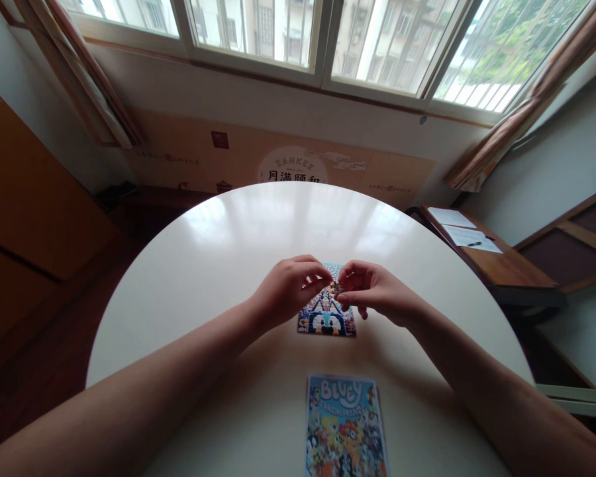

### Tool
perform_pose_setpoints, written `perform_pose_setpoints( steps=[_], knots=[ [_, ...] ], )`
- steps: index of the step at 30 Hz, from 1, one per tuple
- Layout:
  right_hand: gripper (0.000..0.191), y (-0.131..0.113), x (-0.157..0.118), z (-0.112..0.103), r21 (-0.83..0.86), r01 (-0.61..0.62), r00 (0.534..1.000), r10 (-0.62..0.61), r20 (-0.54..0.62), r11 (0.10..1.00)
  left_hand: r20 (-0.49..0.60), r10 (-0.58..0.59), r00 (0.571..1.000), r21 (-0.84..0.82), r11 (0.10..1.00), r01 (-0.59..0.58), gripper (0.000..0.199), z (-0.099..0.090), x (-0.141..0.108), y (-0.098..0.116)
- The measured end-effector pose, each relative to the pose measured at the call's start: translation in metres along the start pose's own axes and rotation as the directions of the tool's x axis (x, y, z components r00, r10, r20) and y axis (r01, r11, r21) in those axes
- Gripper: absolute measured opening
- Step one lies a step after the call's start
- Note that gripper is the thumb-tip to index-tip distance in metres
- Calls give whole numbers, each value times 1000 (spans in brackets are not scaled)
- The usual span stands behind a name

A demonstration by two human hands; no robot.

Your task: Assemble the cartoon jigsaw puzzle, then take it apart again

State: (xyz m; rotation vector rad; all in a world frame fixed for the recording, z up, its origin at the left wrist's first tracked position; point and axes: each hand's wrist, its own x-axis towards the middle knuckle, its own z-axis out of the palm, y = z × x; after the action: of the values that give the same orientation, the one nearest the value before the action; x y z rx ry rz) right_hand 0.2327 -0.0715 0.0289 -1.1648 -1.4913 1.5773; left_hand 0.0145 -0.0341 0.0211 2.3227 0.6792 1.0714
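My left hand (304,283) is over a small rectangular picture (326,323), its thumb and fingertips pinched together. If a small piece sits in that pinch, it is too tiny to make out. Close by on the right, my right hand (375,290) has its fingers curled toward the thumb, almost meeting the left fingertips; whatever it holds is hidden. The picture lies flat and shows a blue cartoon dog's face with a mottled, many-coloured surface, its upper part partly covered by my hands. Nearer to me lies a printed Bluey sheet (346,427) with a crowd of cartoon dogs.
Both items lie on a round white table (179,285). Beyond it are a wall with a tan printed panel (179,149) and barred windows. A wooden desk (496,265) with papers (469,237) and a pen stands at the right; an orange-brown cabinet (34,199) is at the left.
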Motion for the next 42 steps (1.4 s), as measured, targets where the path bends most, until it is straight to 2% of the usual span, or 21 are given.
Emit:
perform_pose_setpoints(
  steps=[4, 7, 11, 14, 20, 25, 34, 42],
  knots=[
    [28, 1, -1, -13, -212, -25, 998, 11, -67, 977, 33, -24, 999, 58, 998, 22, 14, 1, -1, -2],
    [22, 1, -2, -19, -366, -45, 997, 16, -82, 929, 116, -33, 993, 129, 991, 18, 16, 2, -2, -5],
    [15, 5, 0, -16, -481, -3, 998, -32, -63, 877, 195, -10, 981, 184, 983, -26, 19, 5, -4, -11],
    [11, 9, 2, -13, -552, 28, 995, -77, -65, 833, 194, -8, 981, 211, 977, -34, 22, 7, -5, -16],
    [8, 13, 3, -14, -593, 14, 995, -73, -75, 805, 201, -19, 979, 223, 974, -27, 24, 11, -8, -24],
    [9, 12, 3, -11, -691, -23, 988, -91, -128, 722, 223, -20, 975, 233, 972, -33, 23, 11, -7, -24],
    [10, 17, 5, -10, -676, -11, 989, -91, -115, 737, 252, -21, 967, 239, 970, -41, 21, 10, -5, -24],
    [6, 11, 2, -5, -759, -23, 974, -158, -165, 651, 274, -28, 961, 263, 964, -47, 22, 9, -4, -23]
  ],
)
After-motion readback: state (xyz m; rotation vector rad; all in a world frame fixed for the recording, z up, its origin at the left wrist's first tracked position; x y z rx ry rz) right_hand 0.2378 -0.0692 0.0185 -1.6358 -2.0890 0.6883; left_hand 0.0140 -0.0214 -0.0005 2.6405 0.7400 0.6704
